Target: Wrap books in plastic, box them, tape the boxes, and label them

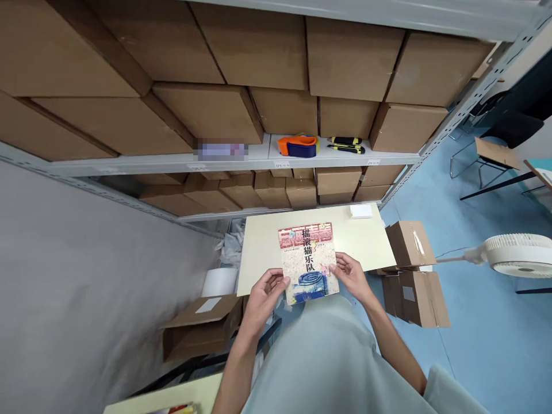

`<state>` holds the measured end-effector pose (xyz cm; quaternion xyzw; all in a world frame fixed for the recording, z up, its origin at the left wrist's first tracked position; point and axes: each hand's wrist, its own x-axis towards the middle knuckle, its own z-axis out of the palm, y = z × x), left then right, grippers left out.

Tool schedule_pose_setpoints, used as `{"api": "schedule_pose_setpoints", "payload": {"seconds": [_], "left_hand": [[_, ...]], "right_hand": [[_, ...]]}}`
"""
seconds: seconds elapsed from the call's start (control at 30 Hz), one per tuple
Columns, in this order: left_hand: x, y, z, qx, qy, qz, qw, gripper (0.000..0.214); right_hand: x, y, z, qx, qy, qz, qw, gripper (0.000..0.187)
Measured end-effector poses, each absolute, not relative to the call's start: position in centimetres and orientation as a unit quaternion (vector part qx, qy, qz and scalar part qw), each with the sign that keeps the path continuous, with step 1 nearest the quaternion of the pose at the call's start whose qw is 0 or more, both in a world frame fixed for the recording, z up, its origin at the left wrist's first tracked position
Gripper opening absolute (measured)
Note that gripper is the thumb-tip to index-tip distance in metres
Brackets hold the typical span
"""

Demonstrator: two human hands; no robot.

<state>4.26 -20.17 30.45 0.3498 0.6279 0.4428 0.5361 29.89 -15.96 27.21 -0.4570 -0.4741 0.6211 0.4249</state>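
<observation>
Between my two hands is a thin, nearly square picture book [309, 261], its cover facing up with a red band, dark Chinese characters and a blue drawing near the bottom. My left hand [268, 290] grips its left edge, thumb on the cover. On the opposite edge, my right hand [348, 271] pinches it with the thumb on top and the fingers behind. The book is held over the near part of a pale yellow tabletop [263, 244]. Farther back on that top lies a small white block or box [361, 211].
Metal shelving [241, 164] full of cardboard boxes [353, 57] rises ahead, with box cutters [346, 149] and orange and blue tape holders [297, 146] on one shelf. A white fan [520, 253] and stacked cartons [416, 287] stand right; an open carton [202, 333] sits left.
</observation>
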Motion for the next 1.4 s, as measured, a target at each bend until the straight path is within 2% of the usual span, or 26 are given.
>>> {"api": "schedule_pose_setpoints", "payload": {"seconds": [0.33,0.5,0.63,0.8,0.97,1.2,1.33,1.4], "left_hand": [[2.8,-25.7,27.8,0.275,0.654,0.473,0.522,0.055],[3.4,-26.3,28.2,0.277,0.642,0.486,0.525,0.056],[3.9,-25.5,28.7,0.268,0.624,0.482,0.554,0.060],[5.0,-22.8,28.3,0.251,0.633,0.467,0.564,0.077],[5.9,-18.2,27.4,0.264,0.643,0.461,0.551,0.079],[6.9,-13.0,27.3,0.271,0.655,0.472,0.525,0.075],[8.1,-11.4,27.8,0.280,0.674,0.492,0.474,0.060],[9.2,-11.0,28.1,0.285,0.693,0.501,0.433,0.049]], "right_hand": [[27.1,-20.5,27.7,-0.508,-0.527,0.581,0.355,0.055],[27.1,-21.2,27.8,-0.515,-0.517,0.584,0.356,0.057],[27.3,-20.5,27.9,-0.503,-0.521,0.591,0.355,0.056],[27.6,-18.0,27.6,-0.494,-0.526,0.600,0.345,0.051],[27.9,-14.3,26.3,-0.524,-0.542,0.566,0.334,0.046],[28.2,-9.2,24.3,-0.538,-0.560,0.541,0.324,0.043],[28.0,-7.5,25.2,-0.563,-0.577,0.457,0.376,0.051],[27.0,-7.3,26.1,-0.542,-0.574,0.483,0.378,0.051]]}}
